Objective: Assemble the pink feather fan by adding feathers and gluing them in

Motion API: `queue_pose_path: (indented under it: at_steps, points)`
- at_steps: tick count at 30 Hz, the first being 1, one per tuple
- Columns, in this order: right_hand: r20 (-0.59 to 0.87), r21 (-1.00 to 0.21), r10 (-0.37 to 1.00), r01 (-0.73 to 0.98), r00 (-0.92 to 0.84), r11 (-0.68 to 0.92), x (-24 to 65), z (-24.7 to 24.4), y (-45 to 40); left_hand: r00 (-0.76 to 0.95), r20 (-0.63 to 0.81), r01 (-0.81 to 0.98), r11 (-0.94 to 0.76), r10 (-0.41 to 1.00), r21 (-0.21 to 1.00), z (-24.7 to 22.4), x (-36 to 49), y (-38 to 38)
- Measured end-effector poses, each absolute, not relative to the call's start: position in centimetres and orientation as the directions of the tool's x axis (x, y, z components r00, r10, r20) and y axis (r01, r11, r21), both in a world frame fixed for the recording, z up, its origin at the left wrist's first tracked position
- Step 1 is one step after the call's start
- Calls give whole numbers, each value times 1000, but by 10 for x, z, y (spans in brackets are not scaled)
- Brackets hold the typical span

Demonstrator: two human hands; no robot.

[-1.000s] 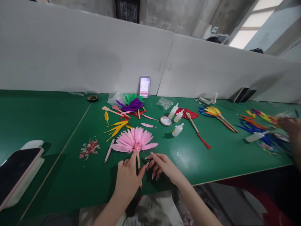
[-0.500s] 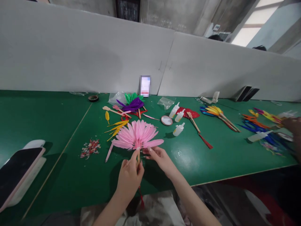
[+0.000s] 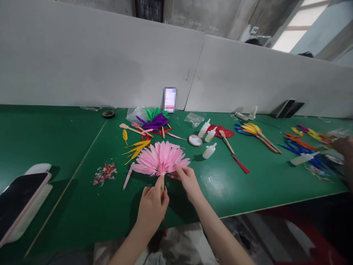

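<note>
A pink feather fan (image 3: 160, 159) with a wooden handle is held up over the green table, a red tassel (image 3: 164, 229) hanging below it. Fingers of my left hand (image 3: 153, 202) are wrapped round the handle just under the feathers. At the fan's lower right edge, my right hand (image 3: 187, 181) pinches a pink feather between thumb and fingers; part of those fingers is hidden behind the feathers. A loose pink feather (image 3: 128, 177) lies left of the fan, and yellow feathers (image 3: 139, 149) lie behind it.
White glue bottles (image 3: 210, 151) and a roll of tape (image 3: 195, 140) stand right of the fan. Purple feathers (image 3: 156, 122), a red fan (image 3: 224, 131) and yellow-blue fans (image 3: 250, 129) lie farther back. Feather scraps (image 3: 105, 173) are at left. Another person's hand (image 3: 343, 145) is at far right.
My right hand has moved slightly up and closed on the fan's right edge. The lowest right feather, which stuck out sideways, now sits higher against the others. My left hand keeps its hold.
</note>
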State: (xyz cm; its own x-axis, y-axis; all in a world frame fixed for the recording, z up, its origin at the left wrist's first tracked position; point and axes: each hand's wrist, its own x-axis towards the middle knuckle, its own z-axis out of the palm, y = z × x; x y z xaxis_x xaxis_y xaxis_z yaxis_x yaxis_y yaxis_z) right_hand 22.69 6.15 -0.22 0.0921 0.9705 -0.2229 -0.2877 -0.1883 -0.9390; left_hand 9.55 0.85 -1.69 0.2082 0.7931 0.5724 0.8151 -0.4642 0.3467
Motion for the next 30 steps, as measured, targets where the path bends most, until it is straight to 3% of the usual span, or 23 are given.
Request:
queue_pose_path:
  at_steps: [30]
  points:
    - [-288,-923,954,-291,82,-254,224,0,66,274,489,822,-465,828,327,-20,94,8]
